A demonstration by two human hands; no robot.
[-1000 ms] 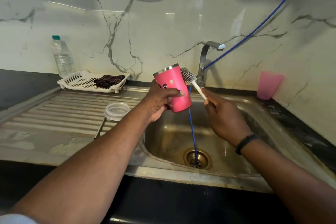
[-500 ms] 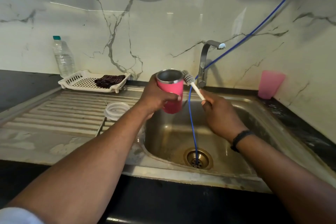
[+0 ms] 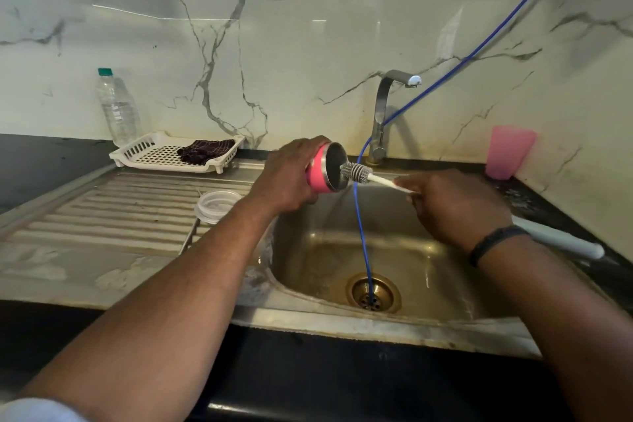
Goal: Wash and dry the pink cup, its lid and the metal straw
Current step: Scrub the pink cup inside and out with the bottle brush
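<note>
My left hand [image 3: 291, 178] grips the pink cup [image 3: 320, 169] over the sink, tipped on its side with its steel mouth facing right. My right hand [image 3: 452, 205] holds the white handle of a bottle brush [image 3: 356, 172], whose bristle head sits at the cup's mouth. The clear lid [image 3: 217, 205] lies on the drainboard left of the sink. The thin metal straw [image 3: 189, 238] lies on the drainboard just below the lid.
A steel sink [image 3: 445, 312] with a blue hose [image 3: 361, 233] running into its drain. Tap [image 3: 383, 113] behind. A white rack [image 3: 150, 154] with a dark cloth [image 3: 205, 150] and a water bottle [image 3: 118, 108] at back left. A pink tumbler [image 3: 508, 152] stands at right.
My left hand has tipped the cup from upright onto its side, mouth toward the right. The brush head has come from beside the rim to the cup's opening.
</note>
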